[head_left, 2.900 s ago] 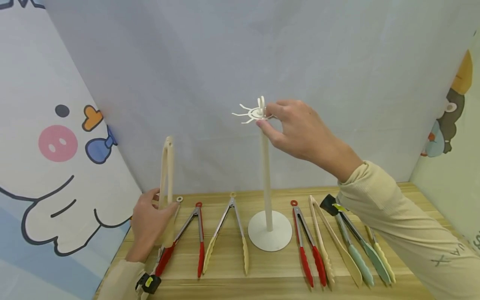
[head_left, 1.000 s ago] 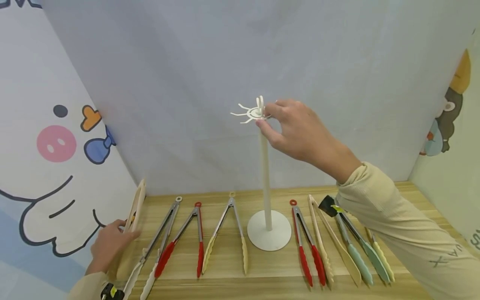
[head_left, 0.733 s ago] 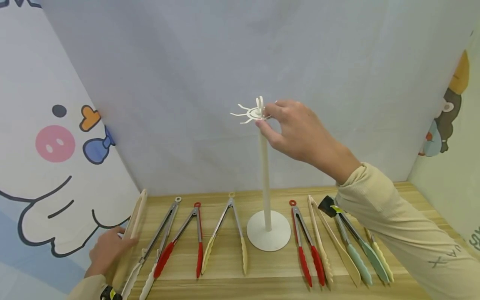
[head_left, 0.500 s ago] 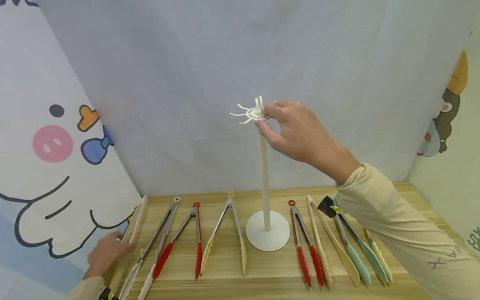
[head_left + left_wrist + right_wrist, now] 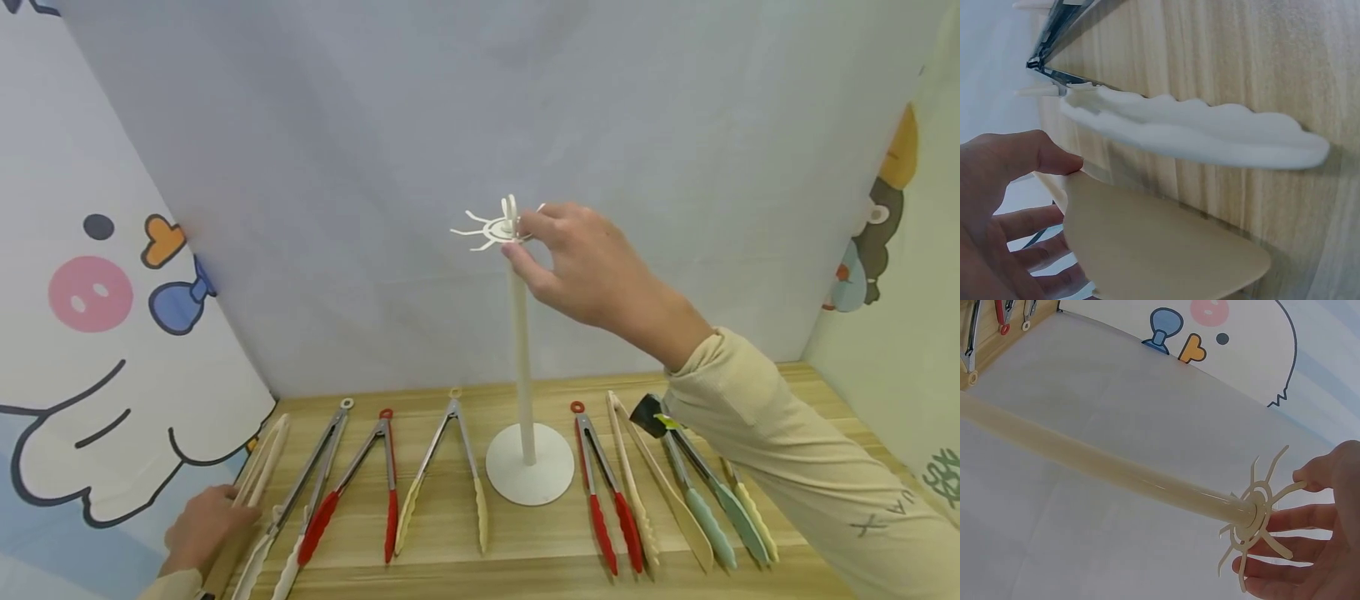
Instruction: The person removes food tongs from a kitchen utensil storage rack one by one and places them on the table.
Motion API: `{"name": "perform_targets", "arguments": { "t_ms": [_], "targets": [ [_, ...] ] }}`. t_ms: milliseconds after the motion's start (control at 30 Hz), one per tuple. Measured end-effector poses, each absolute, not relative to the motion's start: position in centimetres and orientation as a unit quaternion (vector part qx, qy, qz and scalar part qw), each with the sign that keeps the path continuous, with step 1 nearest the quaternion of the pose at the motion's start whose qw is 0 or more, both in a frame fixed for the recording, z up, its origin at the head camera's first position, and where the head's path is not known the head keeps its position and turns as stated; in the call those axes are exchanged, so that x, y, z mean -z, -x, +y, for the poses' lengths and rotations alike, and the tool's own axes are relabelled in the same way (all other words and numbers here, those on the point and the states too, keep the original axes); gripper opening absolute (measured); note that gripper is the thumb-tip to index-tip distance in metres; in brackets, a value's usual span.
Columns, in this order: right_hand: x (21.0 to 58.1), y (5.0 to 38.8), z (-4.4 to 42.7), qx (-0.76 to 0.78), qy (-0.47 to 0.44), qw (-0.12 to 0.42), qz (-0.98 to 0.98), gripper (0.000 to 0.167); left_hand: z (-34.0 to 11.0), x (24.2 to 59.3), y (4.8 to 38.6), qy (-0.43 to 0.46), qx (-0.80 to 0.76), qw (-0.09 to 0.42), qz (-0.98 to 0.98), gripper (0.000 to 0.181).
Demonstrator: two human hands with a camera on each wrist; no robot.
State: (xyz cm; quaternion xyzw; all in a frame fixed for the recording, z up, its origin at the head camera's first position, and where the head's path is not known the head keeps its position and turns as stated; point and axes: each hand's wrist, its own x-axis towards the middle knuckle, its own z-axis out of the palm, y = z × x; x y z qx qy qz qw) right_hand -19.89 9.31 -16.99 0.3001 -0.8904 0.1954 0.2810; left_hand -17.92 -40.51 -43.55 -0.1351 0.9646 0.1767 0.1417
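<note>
My left hand pinches beige tongs lying at the table's far left. In the left wrist view, my thumb presses an edge of the tongs' broad flat head, and the other fingers are behind it. Alongside lie white-tipped metal tongs. My right hand holds the ring of hooks topping a cream upright stand. The right wrist view shows the thumb on one curved hook, with fingers around the ring's underside. Nothing hangs from the visible hooks.
Red-tipped tongs and yellow-tipped tongs lie left of the stand's round base. To its right are red tongs, beige tongs, green tongs and yellow-tipped tongs. A grey cloth backdrop rises behind.
My left hand has carried the beige tongs from upright, above the table, down and left until they lie at the table's left side. My right hand stays on the hooks.
</note>
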Motion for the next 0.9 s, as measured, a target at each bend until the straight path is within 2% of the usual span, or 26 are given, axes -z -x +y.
{"name": "perform_targets", "arguments": {
  "t_ms": [300,633,900],
  "targets": [
    [17.2,20.0,9.1,-0.198,-0.297,0.281,-0.891,0.025,-41.1,44.7,17.7,0.149,-0.173,0.120,0.966,0.067],
    [17.5,20.4,10.3,-0.223,-0.317,0.300,-0.871,0.025,-40.2,44.2,18.4,0.143,-0.195,0.093,0.966,0.066],
    [17.7,20.5,10.7,-0.249,-0.323,0.295,-0.864,0.021,-38.8,42.5,18.7,0.100,-0.224,-0.003,0.970,0.052]
  ]
}}
